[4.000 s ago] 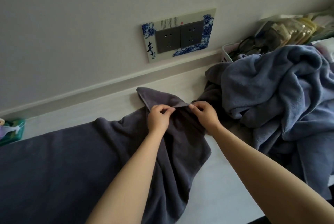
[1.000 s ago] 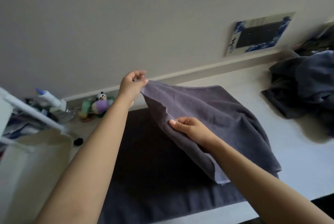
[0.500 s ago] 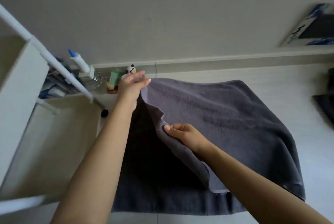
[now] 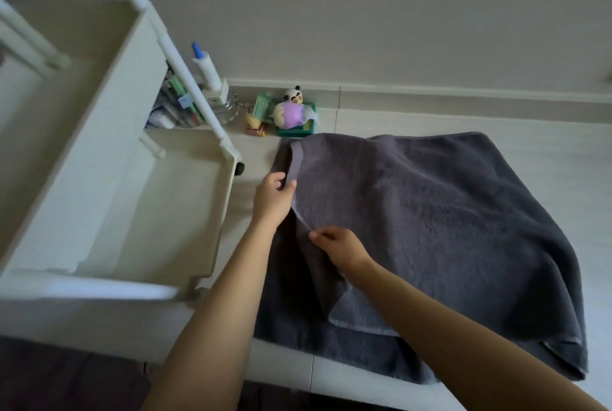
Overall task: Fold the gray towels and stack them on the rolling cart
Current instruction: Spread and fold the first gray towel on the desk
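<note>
A dark gray towel (image 4: 440, 221) lies on the white counter, folded over itself so the upper layer covers the lower one. My left hand (image 4: 273, 197) pinches the left edge of the upper layer, a little below its far corner. My right hand (image 4: 337, 243) pinches the same edge lower down, nearer to me. The edge between the two hands is slightly lifted. The white rolling cart (image 4: 185, 198) stands directly left of the towel, its tray open at about counter height.
Small toys, a panda figure (image 4: 294, 97) and a green basket (image 4: 299, 127) sit against the wall beyond the towel's far left corner. A tube with a blue tip (image 4: 207, 66) and other small items fill the cart's far side. The counter's front edge (image 4: 331, 374) runs below the towel.
Both hands carried the towel's end leftward and laid it down over the lower layer. My view swung left, bringing the cart in and losing the towel pile and wall socket.
</note>
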The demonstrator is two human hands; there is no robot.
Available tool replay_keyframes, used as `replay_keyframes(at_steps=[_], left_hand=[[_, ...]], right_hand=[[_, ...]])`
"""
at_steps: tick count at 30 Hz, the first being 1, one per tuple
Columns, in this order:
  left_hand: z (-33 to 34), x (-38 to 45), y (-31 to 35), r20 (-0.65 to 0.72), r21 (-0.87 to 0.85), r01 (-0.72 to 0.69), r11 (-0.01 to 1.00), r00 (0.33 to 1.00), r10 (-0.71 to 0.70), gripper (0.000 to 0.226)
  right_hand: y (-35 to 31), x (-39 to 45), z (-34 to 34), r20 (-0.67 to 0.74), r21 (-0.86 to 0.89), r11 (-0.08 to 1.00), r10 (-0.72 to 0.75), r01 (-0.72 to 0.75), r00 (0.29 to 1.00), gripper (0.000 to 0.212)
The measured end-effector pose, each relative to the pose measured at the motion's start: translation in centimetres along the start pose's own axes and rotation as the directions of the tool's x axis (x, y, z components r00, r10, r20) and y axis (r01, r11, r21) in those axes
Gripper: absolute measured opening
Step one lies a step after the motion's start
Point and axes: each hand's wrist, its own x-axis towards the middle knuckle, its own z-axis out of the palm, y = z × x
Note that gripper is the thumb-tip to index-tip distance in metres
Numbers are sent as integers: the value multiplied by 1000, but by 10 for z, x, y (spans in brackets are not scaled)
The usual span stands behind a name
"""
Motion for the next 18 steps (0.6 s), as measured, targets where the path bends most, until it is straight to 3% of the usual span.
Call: replay_keyframes(at_steps=[3,5,9,14,16,18], left_hand=[[-3,-27,-17,-9,-54,58,997,998,-58,32],[-6,-42,-27,-13,-87,84,993,996,-86,15],[-13,-64,-57,24,-103,161,982,987,-159,31],[-21,-90,-79,56,-31,177,984,983,-175,21],[-23,-100,-84,72,10,183,983,980,-184,31],[-24,-107,-87,74,34,162,986,984,-164,25]], right_hand=[[0,-4,3,65,-30,1000,11,-9,998,23],[-4,-11,5,201,105,991,62,-85,978,33],[-3,-20,2,388,260,942,99,-212,916,52],[5,-16,-2,391,189,969,76,-161,917,63],[5,-12,-1,349,148,982,59,-117,935,59],[5,-7,2,273,56,998,-26,11,962,45]])
